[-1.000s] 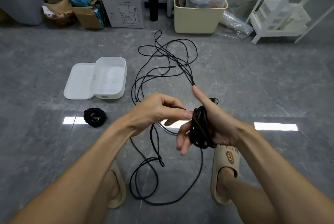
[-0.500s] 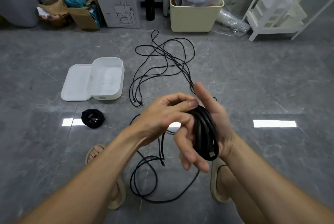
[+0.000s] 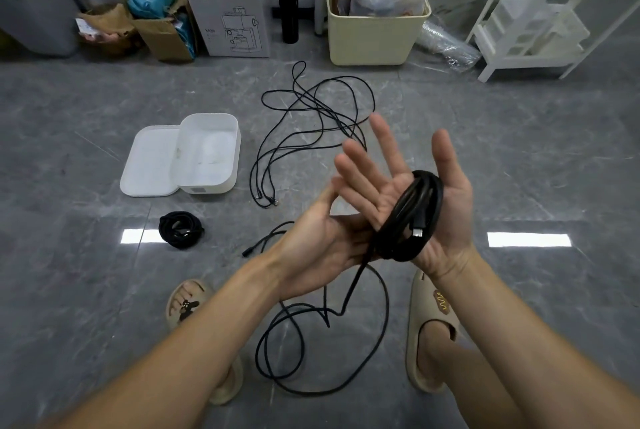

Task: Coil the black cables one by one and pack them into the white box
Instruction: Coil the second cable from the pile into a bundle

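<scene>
the right hand [image 3: 408, 186] is palm up, fingers spread, with a half-wound cable [image 3: 412, 217] looped round the palm. the left hand [image 3: 322, 248] lies under it, seemingly holding the cable's tail; its fingers are hidden. the open box [image 3: 207, 151] sits on the floor, a finished coil [image 3: 180, 229] near it.

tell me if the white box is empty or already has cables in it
Empty. The white box stands open, its lid lying beside it, with only bare white floor inside; the finished coil lies outside, on the floor.
</scene>
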A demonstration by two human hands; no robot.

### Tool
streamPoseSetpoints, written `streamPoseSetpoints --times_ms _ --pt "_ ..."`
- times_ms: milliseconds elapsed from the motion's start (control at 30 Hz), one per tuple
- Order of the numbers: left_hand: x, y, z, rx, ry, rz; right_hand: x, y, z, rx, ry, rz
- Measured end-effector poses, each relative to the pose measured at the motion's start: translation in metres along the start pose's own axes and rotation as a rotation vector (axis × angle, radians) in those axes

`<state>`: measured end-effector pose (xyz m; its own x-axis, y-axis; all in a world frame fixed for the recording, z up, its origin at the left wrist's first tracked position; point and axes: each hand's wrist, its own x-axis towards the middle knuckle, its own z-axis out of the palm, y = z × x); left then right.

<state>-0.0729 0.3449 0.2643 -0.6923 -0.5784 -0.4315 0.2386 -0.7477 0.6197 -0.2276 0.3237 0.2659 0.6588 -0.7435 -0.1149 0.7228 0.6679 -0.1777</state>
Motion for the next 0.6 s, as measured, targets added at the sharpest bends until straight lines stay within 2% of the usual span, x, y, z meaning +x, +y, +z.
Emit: streamPoseSetpoints --times_ms 267,600 --pt "-0.001 0.003 -0.003 -0.042 -0.013 -0.084 -0.004 -0.018 0.003 -0.018 0.125 -0.222" --pt "-0.009 0.006 0.001 -0.059 -0.005 -0.145 -0.002 -0.020 0.015 -0.440 0.340 -0.479"
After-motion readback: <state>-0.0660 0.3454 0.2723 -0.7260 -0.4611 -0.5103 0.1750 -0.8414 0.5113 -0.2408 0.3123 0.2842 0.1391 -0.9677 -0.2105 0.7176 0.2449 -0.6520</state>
